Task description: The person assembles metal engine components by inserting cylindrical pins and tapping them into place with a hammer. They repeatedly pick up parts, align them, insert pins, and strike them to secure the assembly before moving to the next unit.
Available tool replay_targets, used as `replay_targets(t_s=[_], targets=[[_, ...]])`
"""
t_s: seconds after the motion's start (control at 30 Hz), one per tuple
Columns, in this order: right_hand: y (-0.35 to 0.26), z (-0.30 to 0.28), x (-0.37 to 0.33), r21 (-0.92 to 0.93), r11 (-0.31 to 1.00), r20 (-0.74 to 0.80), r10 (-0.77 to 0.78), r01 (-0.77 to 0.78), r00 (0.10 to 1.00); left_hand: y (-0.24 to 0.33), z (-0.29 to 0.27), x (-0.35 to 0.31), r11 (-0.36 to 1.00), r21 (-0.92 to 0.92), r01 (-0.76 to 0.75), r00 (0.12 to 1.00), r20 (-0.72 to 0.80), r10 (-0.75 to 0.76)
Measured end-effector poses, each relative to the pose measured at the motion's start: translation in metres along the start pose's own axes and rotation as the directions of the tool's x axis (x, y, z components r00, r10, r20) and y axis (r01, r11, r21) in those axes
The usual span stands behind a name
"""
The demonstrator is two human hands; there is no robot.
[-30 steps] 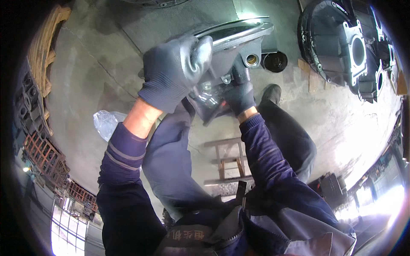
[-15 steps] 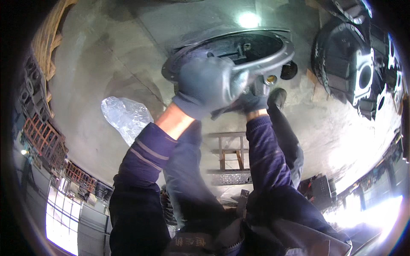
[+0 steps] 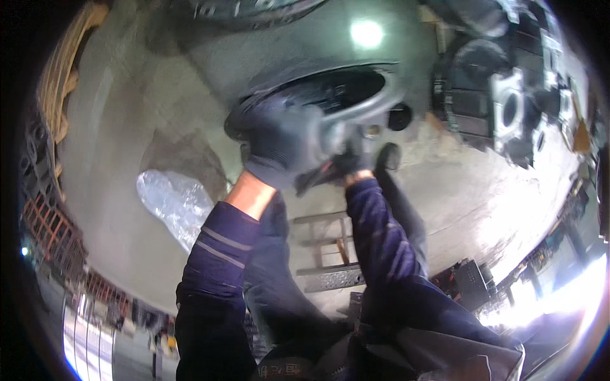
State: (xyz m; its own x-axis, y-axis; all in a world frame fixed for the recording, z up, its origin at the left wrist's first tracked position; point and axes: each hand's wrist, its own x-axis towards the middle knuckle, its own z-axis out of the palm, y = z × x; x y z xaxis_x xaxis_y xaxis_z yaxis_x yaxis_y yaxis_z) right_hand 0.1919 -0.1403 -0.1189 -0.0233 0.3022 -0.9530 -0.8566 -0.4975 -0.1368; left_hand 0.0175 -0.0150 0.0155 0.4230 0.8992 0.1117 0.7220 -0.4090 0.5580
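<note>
A large round cast-metal housing (image 3: pixel 365 108), with a wide rim and a dark hollow inside, is held up in front of me and tilted. My left hand (image 3: pixel 286 143), in a dark glove, is closed on its near left rim. Below the housing, my right hand (image 3: pixel 354 159), also gloved, is closed against its near underside, and its fingers are partly hidden and blurred. A dark, narrow piece (image 3: pixel 312 178) shows between the two hands, too smeared to name.
Several similar housings (image 3: pixel 473 82) stand at the right, and another round part (image 3: pixel 254 16) lies at the top. Clear plastic wrap (image 3: pixel 175 200) is on the floor at left. A metal step frame (image 3: pixel 324 279) stands between my legs. Wooden pallets (image 3: pixel 54 95) line the left.
The view has shifted, bringing more of the round part at the top into sight. Both hands keep their hold on the housing, which now appears slightly further left and more blurred.
</note>
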Motion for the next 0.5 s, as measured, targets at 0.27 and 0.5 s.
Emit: replay_targets(t_s=[0.27,0.5], targets=[[-0.003,0.010,-0.127,-0.098,0.954,-0.004,-0.286,0.284,0.958,0.111,-0.087,-0.003,0.980,-0.082,0.181,0.981,0.085,-0.174],[-0.036,-0.067,-0.279,0.243,0.961,-0.207,-0.084,0.134,0.975,0.275,-0.145,-0.011,0.981,-0.189,0.040,0.989,0.146,-0.012]])
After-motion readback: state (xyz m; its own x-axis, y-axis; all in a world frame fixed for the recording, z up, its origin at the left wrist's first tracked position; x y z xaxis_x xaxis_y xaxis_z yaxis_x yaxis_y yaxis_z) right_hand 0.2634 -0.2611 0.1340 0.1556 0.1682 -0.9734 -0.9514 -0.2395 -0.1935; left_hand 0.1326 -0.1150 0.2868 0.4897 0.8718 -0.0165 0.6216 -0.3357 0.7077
